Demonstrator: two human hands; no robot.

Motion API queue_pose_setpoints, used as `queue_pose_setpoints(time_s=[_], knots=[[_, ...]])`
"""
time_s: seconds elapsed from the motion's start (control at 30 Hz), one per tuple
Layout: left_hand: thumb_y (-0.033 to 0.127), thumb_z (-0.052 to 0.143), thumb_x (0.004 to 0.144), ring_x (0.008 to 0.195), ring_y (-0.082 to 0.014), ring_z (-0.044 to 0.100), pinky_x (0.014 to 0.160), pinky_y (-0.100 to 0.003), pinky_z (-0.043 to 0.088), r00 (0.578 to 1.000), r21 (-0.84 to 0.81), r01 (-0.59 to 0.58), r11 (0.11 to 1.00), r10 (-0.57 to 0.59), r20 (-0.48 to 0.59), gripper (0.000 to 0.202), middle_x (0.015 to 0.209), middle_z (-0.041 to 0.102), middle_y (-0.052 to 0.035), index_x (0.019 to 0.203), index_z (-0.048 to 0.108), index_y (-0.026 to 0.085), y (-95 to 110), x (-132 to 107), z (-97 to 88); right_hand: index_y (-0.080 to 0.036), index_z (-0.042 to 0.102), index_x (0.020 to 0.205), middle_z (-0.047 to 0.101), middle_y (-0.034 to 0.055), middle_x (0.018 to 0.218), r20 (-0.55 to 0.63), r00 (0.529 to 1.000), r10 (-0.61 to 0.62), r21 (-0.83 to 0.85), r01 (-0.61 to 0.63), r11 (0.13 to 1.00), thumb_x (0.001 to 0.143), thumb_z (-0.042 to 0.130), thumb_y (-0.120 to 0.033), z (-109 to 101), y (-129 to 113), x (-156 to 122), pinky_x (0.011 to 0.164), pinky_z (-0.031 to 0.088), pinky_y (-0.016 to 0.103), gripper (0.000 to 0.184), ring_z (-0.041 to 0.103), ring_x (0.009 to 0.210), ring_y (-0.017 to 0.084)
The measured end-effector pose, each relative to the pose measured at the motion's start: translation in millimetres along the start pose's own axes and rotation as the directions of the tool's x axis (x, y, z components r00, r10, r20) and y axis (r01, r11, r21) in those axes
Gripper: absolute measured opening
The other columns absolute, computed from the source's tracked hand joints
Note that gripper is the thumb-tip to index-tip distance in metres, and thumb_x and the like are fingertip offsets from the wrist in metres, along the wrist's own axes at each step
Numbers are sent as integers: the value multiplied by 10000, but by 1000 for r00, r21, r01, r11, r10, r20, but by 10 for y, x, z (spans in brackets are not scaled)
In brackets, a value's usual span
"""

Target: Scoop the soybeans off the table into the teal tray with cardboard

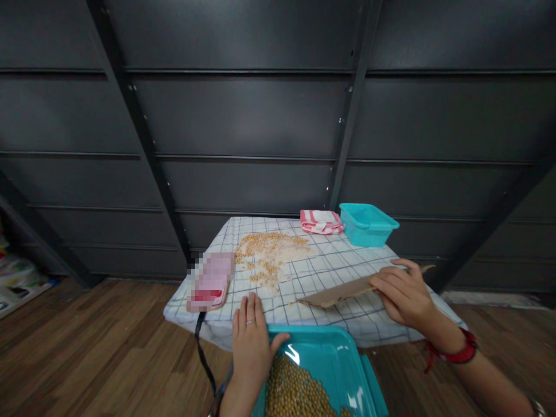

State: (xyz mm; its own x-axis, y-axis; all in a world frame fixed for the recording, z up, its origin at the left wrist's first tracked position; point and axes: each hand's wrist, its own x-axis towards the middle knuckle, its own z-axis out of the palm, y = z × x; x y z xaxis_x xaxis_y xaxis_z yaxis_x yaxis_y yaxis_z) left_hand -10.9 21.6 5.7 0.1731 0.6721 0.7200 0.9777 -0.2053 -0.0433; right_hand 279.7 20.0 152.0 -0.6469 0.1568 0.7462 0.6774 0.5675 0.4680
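My right hand [402, 292] grips a flat piece of cardboard [341, 291], its far edge slanting down to the checked cloth [334, 263] on the table. With fingers stretched out, my left hand [252, 336] lies at the table's front edge, its thumb over the rim of a turquoise tray [343, 359]. Greenish-brown beans or peas [295, 388] lie in the tray's lower left. On the cloth beyond my left hand, yellow corn-like kernels [264, 269] are spread in a loose patch with pale, fine grains [291, 249] among them.
A turquoise basket [369, 225] stands at the table's back right, beside a folded pink-and-white striped cloth [321, 222]. At the left lies a pink phone-like object [212, 278], partly blurred, with a dark strap [200, 341] hanging below. A dark panelled wall [243, 116] rises behind the table.
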Motion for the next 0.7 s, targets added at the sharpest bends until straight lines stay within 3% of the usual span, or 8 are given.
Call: queue_pose_setpoints(time_s=[0.57, 0.7], knots=[[709, 296, 716, 1165, -340, 404, 930, -486, 333, 1000, -10, 24, 1000, -24, 3, 890, 1211, 521, -220, 1286, 359, 29, 20, -37, 2, -179, 517, 883, 613, 20, 686, 30, 999, 44, -10, -43, 999, 784, 433, -64, 260, 159, 28, 776, 364, 390, 173, 539, 662, 159], [698, 305, 723, 1162, -336, 407, 926, -476, 337, 1000, -13, 12, 1000, -12, -6, 883, 1202, 527, -221, 1283, 356, 18, 15, -36, -6, -184, 523, 878, 609, 14, 684, 18, 999, 43, 10, -43, 999, 781, 443, -67, 241, 184, 38, 779, 361, 389, 172, 537, 665, 156]])
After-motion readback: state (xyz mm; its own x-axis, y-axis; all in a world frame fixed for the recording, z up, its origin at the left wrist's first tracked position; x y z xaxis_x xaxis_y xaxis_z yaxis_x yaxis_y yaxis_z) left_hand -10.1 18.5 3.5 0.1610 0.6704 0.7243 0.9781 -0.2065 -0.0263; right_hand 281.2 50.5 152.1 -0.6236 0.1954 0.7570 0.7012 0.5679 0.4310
